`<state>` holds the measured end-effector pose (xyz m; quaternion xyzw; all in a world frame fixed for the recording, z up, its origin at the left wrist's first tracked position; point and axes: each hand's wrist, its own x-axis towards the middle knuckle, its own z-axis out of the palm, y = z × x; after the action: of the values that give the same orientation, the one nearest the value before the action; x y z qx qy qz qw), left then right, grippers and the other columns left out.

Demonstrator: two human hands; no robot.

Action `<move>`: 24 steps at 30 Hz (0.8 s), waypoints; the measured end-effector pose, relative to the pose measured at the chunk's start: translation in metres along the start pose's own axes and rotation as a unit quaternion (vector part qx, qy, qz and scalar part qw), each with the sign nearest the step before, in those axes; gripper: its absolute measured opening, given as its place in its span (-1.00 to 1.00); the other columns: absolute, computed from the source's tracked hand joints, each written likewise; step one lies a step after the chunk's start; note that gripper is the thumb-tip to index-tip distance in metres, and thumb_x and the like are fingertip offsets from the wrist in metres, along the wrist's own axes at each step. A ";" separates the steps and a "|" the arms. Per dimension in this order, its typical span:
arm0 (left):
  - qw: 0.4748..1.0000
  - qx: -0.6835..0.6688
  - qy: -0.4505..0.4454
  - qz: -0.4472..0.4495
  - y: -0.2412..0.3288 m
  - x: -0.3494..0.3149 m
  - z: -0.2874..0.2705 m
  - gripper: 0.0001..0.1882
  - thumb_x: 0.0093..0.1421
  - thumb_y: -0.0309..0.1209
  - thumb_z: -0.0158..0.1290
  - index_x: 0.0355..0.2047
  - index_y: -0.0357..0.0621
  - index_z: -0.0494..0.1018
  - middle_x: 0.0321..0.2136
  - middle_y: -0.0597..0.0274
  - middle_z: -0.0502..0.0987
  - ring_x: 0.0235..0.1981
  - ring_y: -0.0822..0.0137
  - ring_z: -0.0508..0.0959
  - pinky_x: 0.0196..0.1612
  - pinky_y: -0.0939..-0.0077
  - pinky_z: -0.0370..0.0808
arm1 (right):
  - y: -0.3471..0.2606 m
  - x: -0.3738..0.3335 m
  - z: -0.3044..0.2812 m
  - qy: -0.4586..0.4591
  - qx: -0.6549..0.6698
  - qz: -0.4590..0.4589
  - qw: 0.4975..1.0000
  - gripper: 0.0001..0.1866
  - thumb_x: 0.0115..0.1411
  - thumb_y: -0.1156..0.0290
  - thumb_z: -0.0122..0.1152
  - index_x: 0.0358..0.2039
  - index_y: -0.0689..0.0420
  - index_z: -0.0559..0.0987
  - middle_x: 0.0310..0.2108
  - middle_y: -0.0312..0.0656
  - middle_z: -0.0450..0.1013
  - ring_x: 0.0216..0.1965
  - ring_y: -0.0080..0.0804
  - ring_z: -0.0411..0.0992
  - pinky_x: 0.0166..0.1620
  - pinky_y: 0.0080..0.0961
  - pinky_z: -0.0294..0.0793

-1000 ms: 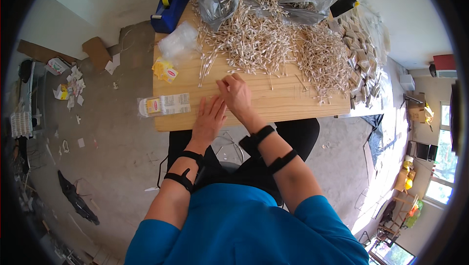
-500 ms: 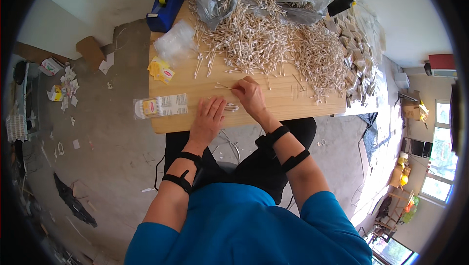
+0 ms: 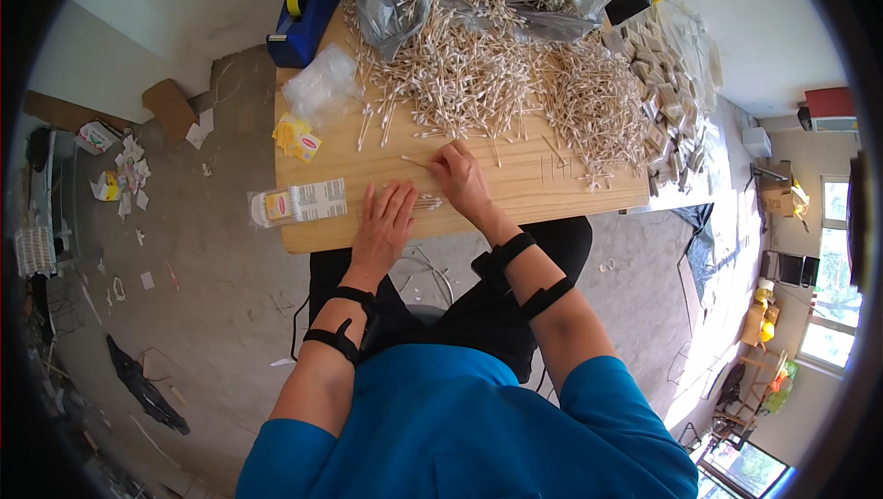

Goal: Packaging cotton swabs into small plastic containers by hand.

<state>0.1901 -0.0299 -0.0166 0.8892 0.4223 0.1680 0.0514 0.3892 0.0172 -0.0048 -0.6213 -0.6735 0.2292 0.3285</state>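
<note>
My right hand (image 3: pixel 462 182) is closed in a pinch on a cotton swab (image 3: pixel 414 161), whose free end points left just above the wooden table (image 3: pixel 524 191). Beside it, my left hand (image 3: pixel 387 223) lies flat with fingers stretched out over a small row of cotton swabs (image 3: pixel 429 203); their ends stick out to its right, and the rest are covered. To the left of that hand, a clear packet (image 3: pixel 278 207) filled with swabs and a yellow card lies at the table's left edge. Beyond both hands spreads a large loose heap of swabs (image 3: pixel 469 85).
Yellow printed cards (image 3: pixel 296 140) and clear plastic bags (image 3: pixel 320 87) lie at the left, below a blue tape dispenser (image 3: pixel 315 25). A grey plastic bag (image 3: pixel 391 16) holds swabs at the back. Rightward are many small packs (image 3: pixel 679 117) and a black bottle (image 3: pixel 633 2).
The whole view has shifted slightly, so the table sits a little further left. Both hands keep nearly the same pose, the swab still pinched in my right hand.
</note>
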 end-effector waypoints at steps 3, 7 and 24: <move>1.000 0.003 0.005 0.000 0.000 -0.001 -0.002 -0.36 0.14 -0.30 0.16 0.23 -0.14 0.29 0.25 0.25 0.28 0.31 0.23 0.21 0.44 0.00 0.00 | 0.002 0.000 -0.001 0.020 0.062 0.048 0.997 -0.89 0.16 0.40 0.24 -0.34 0.14 0.56 -0.32 -0.08 0.48 -0.32 0.01 0.51 -0.29 -0.17 0.49; 1.000 0.006 0.004 0.000 -0.001 0.000 -0.002 -0.35 0.14 -0.29 0.16 0.23 -0.15 0.28 0.25 0.25 0.28 0.31 0.23 0.21 0.44 0.00 -0.01 | -0.003 0.000 -0.003 0.021 0.052 0.032 0.998 -0.91 0.15 0.42 0.24 -0.35 0.14 0.58 -0.32 -0.08 0.48 -0.32 0.01 0.51 -0.29 -0.18 0.49; 1.000 -0.009 -0.018 -0.014 -0.002 -0.004 0.021 -0.34 0.18 -0.29 0.14 0.25 -0.23 0.24 0.22 0.07 0.28 0.34 0.07 0.17 0.40 -0.21 -0.02 | -0.052 0.050 0.067 0.089 -0.101 0.149 0.980 -0.68 0.12 0.13 0.27 -0.43 0.17 0.60 -0.39 -0.03 0.53 -0.31 0.06 0.52 -0.25 -0.07 0.50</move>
<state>0.1930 -0.0308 -0.0379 0.8855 0.4326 0.1549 0.0693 0.3041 0.0667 -0.0055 -0.7624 -0.5611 0.1506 0.2849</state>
